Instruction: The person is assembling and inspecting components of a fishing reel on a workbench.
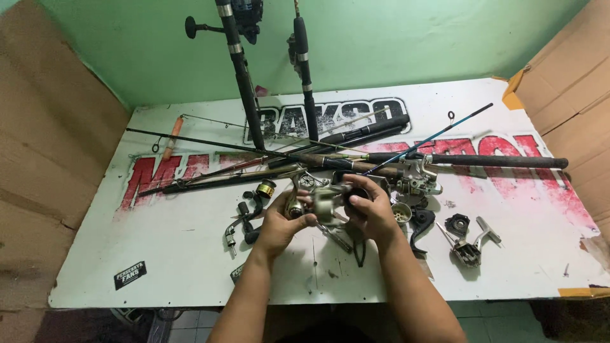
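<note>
A: Start at the left; what lies there?

B: A white board (159, 254) with red and black lettering serves as the bench; on its left part lie a thin rod with an orange grip (172, 136), then a small brass-coloured spool (265, 188) and a dark crank handle (244, 219) just beside the left hand (279, 225).

A: And the hands themselves?

B: Both meet over the middle of the board; the left hand has its fingers curled tight round the silvery reel body (321, 204) from the left, and the right hand (372, 213) closes on it from the other side, thumb on top; neither hand is open, and the reel is lifted just clear of the board, not resting on it.

A: Which step, in your judgement?

B: It looks like strip-down or reassembly of the reel, midway; loose parts lie about; the next move likely calls for a steady left grip while the right fingers turn or seat a small part; which part I cannot tell.

A: Further right?

B: A second reel on a rod (416, 181), a black cover piece (456, 223) and a metal handle piece (473, 248); two rods (244, 82) stand against the green wall.
</note>
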